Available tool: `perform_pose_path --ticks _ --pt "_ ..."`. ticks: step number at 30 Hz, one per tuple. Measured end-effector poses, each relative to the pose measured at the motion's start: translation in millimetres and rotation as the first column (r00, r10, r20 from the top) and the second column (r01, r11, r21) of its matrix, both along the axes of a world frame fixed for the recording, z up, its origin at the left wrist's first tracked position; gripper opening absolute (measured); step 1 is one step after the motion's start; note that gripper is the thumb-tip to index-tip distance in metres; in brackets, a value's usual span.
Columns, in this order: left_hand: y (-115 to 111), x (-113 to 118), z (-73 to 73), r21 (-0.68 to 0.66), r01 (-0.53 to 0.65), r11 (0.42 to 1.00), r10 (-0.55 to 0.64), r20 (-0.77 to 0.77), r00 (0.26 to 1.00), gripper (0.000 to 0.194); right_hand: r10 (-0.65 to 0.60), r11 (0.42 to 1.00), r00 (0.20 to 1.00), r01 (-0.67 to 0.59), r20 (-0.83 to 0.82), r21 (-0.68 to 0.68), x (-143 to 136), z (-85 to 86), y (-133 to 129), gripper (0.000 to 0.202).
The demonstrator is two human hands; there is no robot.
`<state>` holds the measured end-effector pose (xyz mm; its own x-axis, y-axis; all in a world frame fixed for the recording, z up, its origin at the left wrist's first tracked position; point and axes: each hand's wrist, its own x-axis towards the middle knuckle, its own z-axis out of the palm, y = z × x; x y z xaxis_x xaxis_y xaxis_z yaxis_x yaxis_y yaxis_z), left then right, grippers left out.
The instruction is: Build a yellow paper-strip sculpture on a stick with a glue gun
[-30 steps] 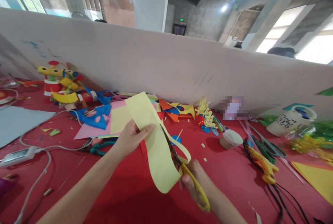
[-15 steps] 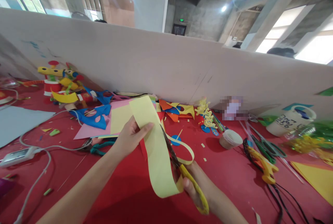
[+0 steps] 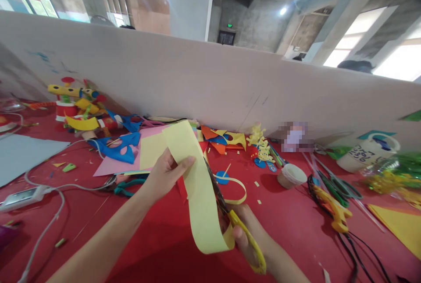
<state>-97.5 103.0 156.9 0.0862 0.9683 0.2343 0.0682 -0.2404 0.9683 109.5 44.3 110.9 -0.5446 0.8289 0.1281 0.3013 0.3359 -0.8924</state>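
My left hand [image 3: 167, 173] pinches a long pale yellow paper strip [image 3: 200, 195] near its upper end, thumb on top. The strip hangs down and curls toward my right hand. My right hand [image 3: 246, 235] is closed round the yellow handles of the scissors [image 3: 248, 239]. Their dark blades lie along the strip's right edge, pointing up and away from me. A narrow yellow offcut [image 3: 241, 182] loops out to the right of the blades. Something red shows behind the strip, below my left fingers.
Paper sheets [image 3: 151, 149] and blue cutouts [image 3: 126, 151] lie behind my left hand, near teal-handled pliers [image 3: 128, 186]. A small white cup [image 3: 292, 175], a yellow glue gun [image 3: 332, 208] and a white bucket [image 3: 365, 153] stand or lie right. A white partition [image 3: 197, 77] crosses behind.
The scissors and my right hand have shifted slightly down and right. The lower curl of the strip has dropped a little, and the narrow offcut loop has changed shape slightly.
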Motion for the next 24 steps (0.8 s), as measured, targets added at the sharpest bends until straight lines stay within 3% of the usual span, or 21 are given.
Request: perform_pose_path --ticks 5,14,19,24 --pt "-0.1 0.1 -0.7 -0.001 0.007 1.000 -0.007 0.024 1.000 0.028 -0.010 0.998 0.998 0.007 -0.061 -0.062 -0.4 -5.8 -0.2 0.067" --pt "0.4 -0.9 -4.5 -0.026 0.014 1.000 -0.012 0.060 0.998 0.031 -0.066 0.997 0.998 0.066 -0.007 -0.025 -0.3 -7.9 0.2 0.076" --pt "1.8 -2.8 -7.6 0.002 -0.019 1.000 0.019 0.123 0.992 0.032 -0.079 0.997 0.997 0.079 0.002 -0.010 -0.5 -7.3 2.6 0.070" --pt "1.1 -0.4 -2.5 0.006 0.030 1.000 -0.030 0.110 0.993 0.032 -0.036 0.999 0.999 0.036 0.000 0.023 -3.2 -1.6 0.5 0.068"
